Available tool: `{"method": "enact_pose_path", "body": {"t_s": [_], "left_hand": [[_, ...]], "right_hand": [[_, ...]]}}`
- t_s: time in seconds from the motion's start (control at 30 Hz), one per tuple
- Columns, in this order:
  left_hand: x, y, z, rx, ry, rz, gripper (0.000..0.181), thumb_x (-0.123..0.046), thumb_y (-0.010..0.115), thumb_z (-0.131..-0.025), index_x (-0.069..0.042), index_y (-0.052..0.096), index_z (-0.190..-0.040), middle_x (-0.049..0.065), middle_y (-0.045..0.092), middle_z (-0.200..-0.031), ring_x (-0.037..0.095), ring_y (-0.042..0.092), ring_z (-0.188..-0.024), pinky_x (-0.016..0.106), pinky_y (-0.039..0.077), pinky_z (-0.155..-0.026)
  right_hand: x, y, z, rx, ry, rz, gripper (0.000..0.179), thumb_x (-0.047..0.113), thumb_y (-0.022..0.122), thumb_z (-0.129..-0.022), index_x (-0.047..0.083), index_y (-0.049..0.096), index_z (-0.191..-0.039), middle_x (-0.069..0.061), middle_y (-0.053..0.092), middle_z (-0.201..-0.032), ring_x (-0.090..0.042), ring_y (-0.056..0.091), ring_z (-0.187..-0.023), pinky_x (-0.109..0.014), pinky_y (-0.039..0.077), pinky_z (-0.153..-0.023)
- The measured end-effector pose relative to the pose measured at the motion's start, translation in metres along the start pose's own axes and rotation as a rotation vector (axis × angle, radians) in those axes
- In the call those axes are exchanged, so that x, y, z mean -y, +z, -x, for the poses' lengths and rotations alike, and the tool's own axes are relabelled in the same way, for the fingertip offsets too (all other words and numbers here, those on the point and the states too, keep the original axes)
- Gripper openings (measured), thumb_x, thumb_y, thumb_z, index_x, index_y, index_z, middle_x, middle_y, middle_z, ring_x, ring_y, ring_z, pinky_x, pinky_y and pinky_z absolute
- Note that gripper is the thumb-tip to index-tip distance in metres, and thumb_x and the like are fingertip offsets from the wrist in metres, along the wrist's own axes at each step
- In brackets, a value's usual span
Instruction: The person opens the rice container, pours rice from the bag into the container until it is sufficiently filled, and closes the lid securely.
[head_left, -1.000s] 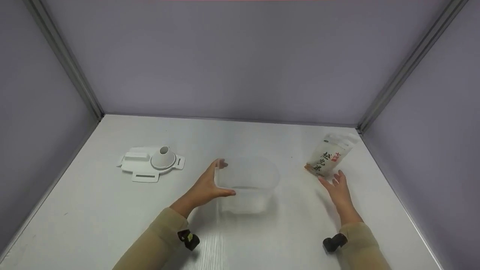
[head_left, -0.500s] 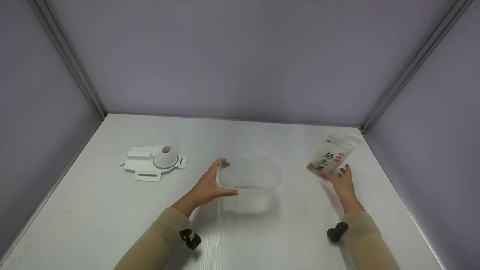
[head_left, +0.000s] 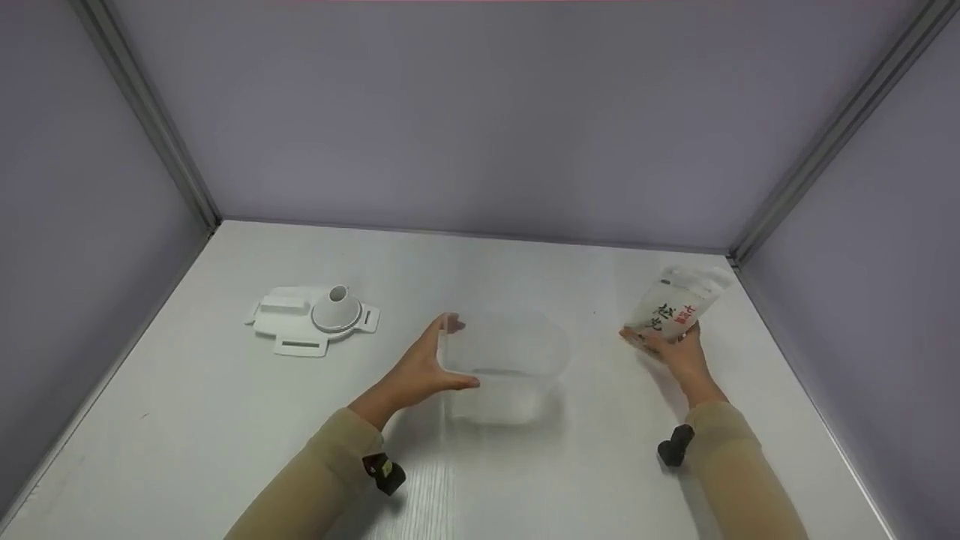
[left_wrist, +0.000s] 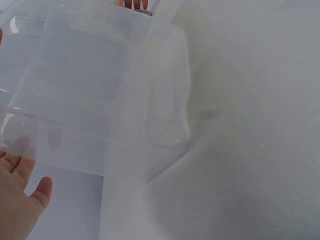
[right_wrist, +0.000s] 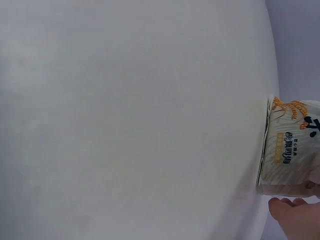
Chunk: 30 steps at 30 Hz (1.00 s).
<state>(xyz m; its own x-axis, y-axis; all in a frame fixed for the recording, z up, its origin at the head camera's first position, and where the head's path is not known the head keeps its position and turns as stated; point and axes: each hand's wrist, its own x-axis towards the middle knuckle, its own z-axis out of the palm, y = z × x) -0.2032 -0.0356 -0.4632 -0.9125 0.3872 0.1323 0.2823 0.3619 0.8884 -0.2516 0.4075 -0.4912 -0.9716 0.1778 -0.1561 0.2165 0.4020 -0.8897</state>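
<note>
Main change: right hand (head_left: 681, 358) has closed on the printed pouch (head_left: 676, 301). Half a second or so back the fingers were spread at its lower edge; now the thumb lies across the front face, with the other fingers round the far side, low on the pouch. Grip is part-open, as wide as the pouch, not clenched. Pouch sits toward the back right of the counter (head_left: 217, 442), leaning, top end pointing to the back right corner. Can't tell whether its base is off the surface.

Left hand (head_left: 420, 369) unchanged: wide grip on the end of the clear container (head_left: 517, 345), thumb on the near side, fingers on the far side. Container is mid-counter, same spot as before. Too see-through to judge whether it touches down.

White slotted part with the cone (head_left: 300, 321) hasn't moved; back left, no hand near it.

What it means, my read: pouch has gone from reached-for to held, so both hands are now occupied. Pouch and container remain well apart.
</note>
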Motion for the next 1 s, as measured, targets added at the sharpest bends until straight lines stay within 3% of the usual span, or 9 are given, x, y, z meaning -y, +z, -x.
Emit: {"method": "enact_pose_path", "body": {"t_s": [0.1, 0.23, 0.47, 0.67, 0.8, 1.0], "left_hand": [[0.001, 0.000, -0.001, -0.003, -0.006, -0.002, 0.109, -0.048, 0.084, -0.061, -0.008, 0.025, -0.143, 0.008, 0.038, -0.142, 0.025, 0.030, -0.133, 0.048, 0.026, -0.106], [0.001, 0.000, 0.000, -0.009, -0.010, 0.003, 0.110, -0.047, 0.084, -0.060, -0.009, 0.024, -0.144, 0.008, 0.037, -0.142, 0.026, 0.028, -0.134, 0.048, 0.024, -0.107], [0.001, -0.001, 0.001, 0.014, 0.026, 0.031, 0.107, -0.036, 0.085, -0.066, -0.002, 0.020, -0.145, 0.011, 0.035, -0.143, 0.028, 0.025, -0.135, 0.049, 0.022, -0.108], [0.003, -0.001, -0.001, 0.002, 0.023, 0.020, 0.108, -0.041, 0.084, -0.064, -0.006, 0.022, -0.145, 0.009, 0.037, -0.142, 0.026, 0.027, -0.135, 0.049, 0.024, -0.107], [0.004, -0.001, -0.001, 0.000, 0.022, 0.022, 0.108, -0.042, 0.085, -0.063, -0.006, 0.023, -0.144, 0.008, 0.038, -0.142, 0.026, 0.028, -0.134, 0.049, 0.024, -0.107], [0.002, -0.001, -0.001, -0.006, 0.019, 0.029, 0.107, -0.040, 0.085, -0.063, -0.005, 0.024, -0.144, 0.010, 0.038, -0.141, 0.027, 0.028, -0.134, 0.050, 0.023, -0.107]], "right_hand": [[0.002, 0.000, -0.005, 0.004, -0.037, -0.014, 0.104, 0.040, 0.068, -0.083, 0.014, -0.011, -0.145, -0.018, 0.018, -0.148, -0.033, 0.017, -0.136, -0.048, 0.013, -0.110], [0.001, 0.001, -0.008, -0.007, -0.042, -0.026, 0.105, 0.039, 0.070, -0.082, 0.016, -0.010, -0.145, -0.018, 0.021, -0.146, -0.033, 0.022, -0.134, -0.048, 0.015, -0.109], [-0.008, 0.007, -0.004, -0.033, 0.062, -0.036, 0.096, 0.046, 0.069, -0.081, 0.005, 0.011, -0.146, -0.016, 0.030, -0.144, -0.029, 0.033, -0.127, -0.042, 0.032, -0.100], [-0.011, 0.010, -0.001, -0.050, 0.058, -0.013, 0.093, 0.053, 0.067, -0.080, 0.007, 0.019, -0.145, -0.015, 0.035, -0.140, -0.028, 0.038, -0.121, -0.041, 0.037, -0.093], [-0.009, 0.012, 0.005, -0.054, 0.059, 0.006, 0.091, 0.056, 0.065, -0.079, 0.006, 0.023, -0.143, -0.016, 0.039, -0.138, -0.028, 0.040, -0.122, -0.042, 0.036, -0.097], [0.006, 0.012, 0.019, -0.025, 0.004, -0.058, 0.091, 0.055, 0.062, -0.082, 0.005, 0.019, -0.145, -0.016, 0.035, -0.141, -0.028, 0.034, -0.129, -0.043, 0.025, -0.107]]}}
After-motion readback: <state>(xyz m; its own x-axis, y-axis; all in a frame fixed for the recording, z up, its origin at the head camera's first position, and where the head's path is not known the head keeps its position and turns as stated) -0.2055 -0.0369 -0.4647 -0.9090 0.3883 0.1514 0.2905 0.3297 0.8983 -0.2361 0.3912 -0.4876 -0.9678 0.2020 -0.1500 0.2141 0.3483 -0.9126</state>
